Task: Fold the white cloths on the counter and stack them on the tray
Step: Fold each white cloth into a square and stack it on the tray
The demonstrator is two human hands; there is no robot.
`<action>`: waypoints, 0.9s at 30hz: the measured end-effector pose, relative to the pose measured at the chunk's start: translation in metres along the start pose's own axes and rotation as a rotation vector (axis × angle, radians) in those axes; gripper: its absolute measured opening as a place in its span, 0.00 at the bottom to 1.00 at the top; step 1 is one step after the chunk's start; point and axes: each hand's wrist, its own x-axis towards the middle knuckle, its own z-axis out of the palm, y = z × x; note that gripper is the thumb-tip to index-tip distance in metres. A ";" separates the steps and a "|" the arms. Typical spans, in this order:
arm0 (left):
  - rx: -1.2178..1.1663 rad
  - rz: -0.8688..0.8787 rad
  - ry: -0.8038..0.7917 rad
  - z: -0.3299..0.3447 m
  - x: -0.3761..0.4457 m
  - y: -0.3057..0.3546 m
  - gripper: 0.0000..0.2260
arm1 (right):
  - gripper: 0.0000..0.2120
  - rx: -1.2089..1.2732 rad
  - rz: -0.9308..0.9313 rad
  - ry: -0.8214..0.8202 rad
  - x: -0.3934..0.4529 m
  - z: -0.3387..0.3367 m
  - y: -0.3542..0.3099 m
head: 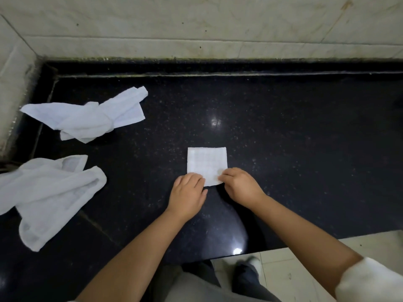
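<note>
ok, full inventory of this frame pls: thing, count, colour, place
folded cloth: 1, white, square, middle of counter, near edge under both hands
loose cloths: 2, white, crumpled, counter's left side; far one, near one
counter: 1, black speckled, glossy, fills most of view
wall: pale tiles, behind and left of counter
floor: pale tiles, bottom right
tray: none in view
shoe: 1 showing, white, on floor below counter edge
left hand: fingers on cloth's near left corner
right hand: fingers on cloth's near right corner
sleeve: white, right arm
</note>
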 end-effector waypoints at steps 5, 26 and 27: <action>0.046 0.011 -0.047 -0.002 0.006 0.011 0.09 | 0.13 0.183 0.211 -0.038 -0.017 -0.022 -0.010; -0.167 0.860 0.215 -0.023 0.156 0.479 0.06 | 0.02 -0.388 0.493 0.458 -0.418 -0.234 0.223; -0.168 0.877 0.246 -0.024 0.167 0.502 0.07 | 0.04 -0.409 0.495 0.496 -0.433 -0.246 0.235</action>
